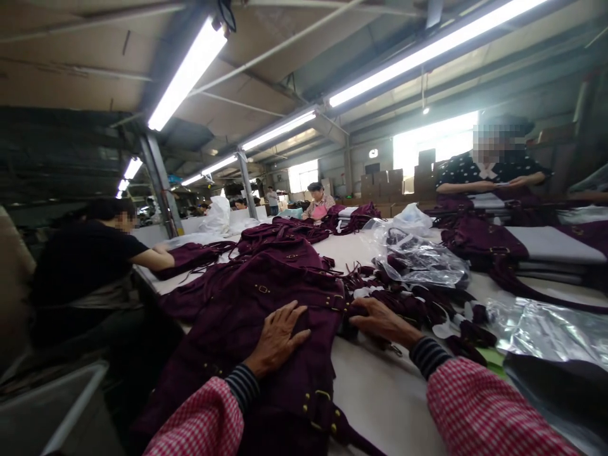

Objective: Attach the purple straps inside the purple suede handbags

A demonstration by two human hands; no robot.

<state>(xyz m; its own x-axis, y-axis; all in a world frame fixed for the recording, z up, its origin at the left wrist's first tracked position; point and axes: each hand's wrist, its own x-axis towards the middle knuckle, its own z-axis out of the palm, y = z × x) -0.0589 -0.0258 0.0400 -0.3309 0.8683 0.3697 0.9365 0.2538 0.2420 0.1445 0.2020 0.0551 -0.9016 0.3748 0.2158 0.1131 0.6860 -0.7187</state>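
Observation:
A dark purple suede-like garment [247, 310] with gold buckles lies spread on the white table [380, 392] in front of me. My left hand [278, 339] rests flat on it, fingers spread and open. My right hand [380, 320] reaches just past the garment's right edge, fingers curled on a dark purple strap piece [354, 310] in a heap of small purple pieces [418, 310]. Both my sleeves are red-and-white checked with striped cuffs.
More purple garments [280, 240] are piled down the table. Clear plastic bags [418, 253] and silver plastic [546, 329] lie to the right. One person in black [80, 266] sits at left, another [489, 171] at far right, others farther back. A grey bin [52, 411] stands at lower left.

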